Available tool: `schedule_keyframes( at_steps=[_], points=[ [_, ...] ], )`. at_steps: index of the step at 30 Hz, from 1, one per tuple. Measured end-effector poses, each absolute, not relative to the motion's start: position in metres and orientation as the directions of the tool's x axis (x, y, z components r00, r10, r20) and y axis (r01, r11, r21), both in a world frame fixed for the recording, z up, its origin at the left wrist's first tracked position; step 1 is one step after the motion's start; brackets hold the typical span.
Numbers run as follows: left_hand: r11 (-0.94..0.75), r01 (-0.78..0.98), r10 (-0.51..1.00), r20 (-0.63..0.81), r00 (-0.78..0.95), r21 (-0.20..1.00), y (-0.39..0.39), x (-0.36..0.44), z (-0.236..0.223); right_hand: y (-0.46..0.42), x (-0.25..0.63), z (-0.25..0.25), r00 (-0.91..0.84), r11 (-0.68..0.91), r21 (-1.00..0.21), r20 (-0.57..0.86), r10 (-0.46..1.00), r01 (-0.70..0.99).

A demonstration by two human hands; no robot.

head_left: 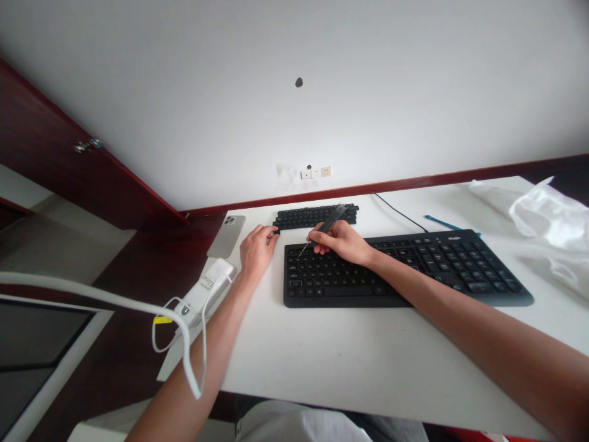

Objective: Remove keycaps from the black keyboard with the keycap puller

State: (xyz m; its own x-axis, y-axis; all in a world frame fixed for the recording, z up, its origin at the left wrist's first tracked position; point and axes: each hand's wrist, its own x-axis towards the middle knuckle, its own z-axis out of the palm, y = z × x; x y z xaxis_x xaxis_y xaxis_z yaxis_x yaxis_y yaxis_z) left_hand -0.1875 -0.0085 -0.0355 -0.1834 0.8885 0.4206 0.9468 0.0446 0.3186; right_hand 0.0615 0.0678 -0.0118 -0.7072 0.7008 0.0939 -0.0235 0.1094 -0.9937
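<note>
Black keyboard (pixel 331 299) is lying on the white table (pixel 350 362), partly under the right hand (pixel 343 241). Right fingers are pinching the dark-handled tool (pixel 334 217), its thin shaft slanting to the upper-left keys. Left hand (pixel 256 250) is pinching a small black keycap (pixel 277 232) between thumb and fingertip, beside the keycap rows (pixel 306 217).
</note>
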Motion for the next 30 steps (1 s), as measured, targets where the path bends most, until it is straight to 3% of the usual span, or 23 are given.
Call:
schedule_keyframes(
  at_steps=[19, 26, 30],
  points=[
    [0.089, 0.929, 0.880, 0.409, -0.243, 0.360, -0.006, -0.191, -0.037, 0.070, 0.061, -0.015, -0.715, 0.126, -0.992, 0.094, 0.692, -0.009],
    [-0.149, 0.836, 0.869, 0.473, -0.145, 0.529, -0.024, -0.180, -0.024, 0.067, 0.062, -0.010, -0.725, 0.129, -0.992, 0.093, 0.682, -0.005],
    [-0.203, 0.776, 0.901, 0.424, -0.091, 0.597, -0.061, -0.162, -0.010, 0.067, 0.062, -0.007, -0.730, 0.129, -0.992, 0.095, 0.677, -0.009]
  ],
)
